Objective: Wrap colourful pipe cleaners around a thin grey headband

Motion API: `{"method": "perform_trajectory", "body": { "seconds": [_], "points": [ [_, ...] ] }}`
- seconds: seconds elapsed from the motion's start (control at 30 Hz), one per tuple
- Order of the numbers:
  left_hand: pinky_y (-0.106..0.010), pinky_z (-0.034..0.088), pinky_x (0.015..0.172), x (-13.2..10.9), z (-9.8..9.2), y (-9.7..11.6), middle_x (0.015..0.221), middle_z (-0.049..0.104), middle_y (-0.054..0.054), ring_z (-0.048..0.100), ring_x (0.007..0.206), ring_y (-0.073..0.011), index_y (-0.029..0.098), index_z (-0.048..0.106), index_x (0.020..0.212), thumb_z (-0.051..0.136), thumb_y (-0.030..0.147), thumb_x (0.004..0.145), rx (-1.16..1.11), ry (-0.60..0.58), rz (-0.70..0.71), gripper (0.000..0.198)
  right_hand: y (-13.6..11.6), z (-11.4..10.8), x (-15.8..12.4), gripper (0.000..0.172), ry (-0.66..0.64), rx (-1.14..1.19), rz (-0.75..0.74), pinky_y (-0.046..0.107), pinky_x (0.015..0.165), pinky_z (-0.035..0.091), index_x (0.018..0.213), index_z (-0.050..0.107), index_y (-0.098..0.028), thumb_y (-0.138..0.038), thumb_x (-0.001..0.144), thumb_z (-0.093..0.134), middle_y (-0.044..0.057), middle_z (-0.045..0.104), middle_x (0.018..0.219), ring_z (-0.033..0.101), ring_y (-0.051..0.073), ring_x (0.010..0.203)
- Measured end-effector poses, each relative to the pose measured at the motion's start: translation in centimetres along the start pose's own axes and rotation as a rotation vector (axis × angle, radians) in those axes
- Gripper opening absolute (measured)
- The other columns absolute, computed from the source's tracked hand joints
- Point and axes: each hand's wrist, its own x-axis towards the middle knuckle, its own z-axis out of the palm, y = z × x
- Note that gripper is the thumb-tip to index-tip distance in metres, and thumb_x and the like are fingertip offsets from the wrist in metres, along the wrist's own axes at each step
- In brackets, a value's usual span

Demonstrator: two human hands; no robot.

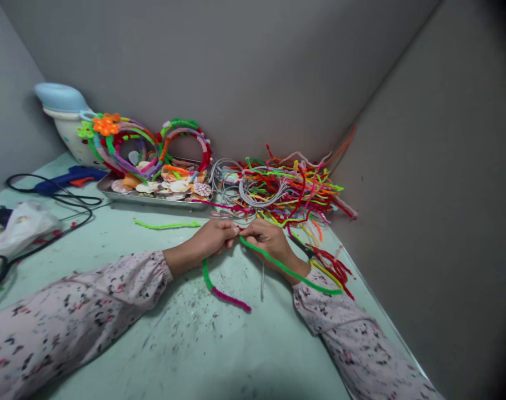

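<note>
My left hand (213, 239) and my right hand (270, 243) meet at the middle of the table, thumbs and fingertips pinched close together. Between them runs a bright green pipe cleaner (294, 273), its long free end lying over my right wrist and sleeve. Below my left hand hangs a curved band wrapped in green and magenta pipe cleaner (228, 299), which seems to pass up into that hand. A thin grey wire (262, 280) sticks out under my right hand. Some dark red fuzz shows at the fingertips; the exact join is hidden by my fingers.
Behind my hands lie a heap of coloured pipe cleaners (306, 191) and coiled grey wire (261, 194). A metal tray (153, 201) holds shells and wrapped headbands (186, 130). Scissors (305, 247) lie right; a blue glue gun (56, 183), black cable (86, 208) and white bin (71, 133) stand left.
</note>
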Motion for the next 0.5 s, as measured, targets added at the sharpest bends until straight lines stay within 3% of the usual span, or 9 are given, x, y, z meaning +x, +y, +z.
{"method": "perform_trajectory", "body": {
  "seconds": [0.17, 0.3, 0.5],
  "points": [
    [-0.019, 0.019, 0.033, -0.1, 0.1, 0.1, 0.048, 0.048, 0.004, 0.033, 0.031, -0.0044, 0.016, 0.05, 0.067, 0.051, 0.031, 0.081, -0.025, 0.005, 0.007, 0.02, 0.3, 0.0, -0.1, 0.015, -0.017, 0.023, 0.04, 0.026, 0.068, 0.042, 0.084, 0.069, -0.02, -0.014, 0.079, 0.057, 0.002, 0.061, 0.077, 0.055, 0.014, 0.074],
    [-0.018, 0.019, 0.032, -0.1, 0.0, 0.0, 0.051, 0.051, 0.005, 0.033, 0.031, -0.005, 0.018, 0.05, 0.082, 0.052, 0.031, 0.08, -0.072, -0.01, 0.028, 0.013, -0.1, 0.0, -0.1, 0.011, -0.005, 0.163, 0.197, 0.026, 0.067, 0.043, 0.086, 0.067, -0.019, -0.02, 0.08, 0.057, 0.002, 0.062, 0.08, 0.056, 0.014, 0.073],
    [-0.017, 0.02, 0.032, -0.1, -0.1, 0.0, 0.051, 0.05, 0.006, 0.033, 0.032, -0.0048, 0.019, 0.048, 0.079, 0.05, 0.026, 0.079, -0.118, -0.041, 0.043, 0.007, -0.7, 0.1, 0.3, 0.014, -0.012, 0.386, 0.422, 0.023, 0.057, 0.041, 0.08, 0.065, -0.017, -0.03, 0.077, 0.061, -0.001, 0.059, 0.07, 0.052, 0.011, 0.062]
  ]
}}
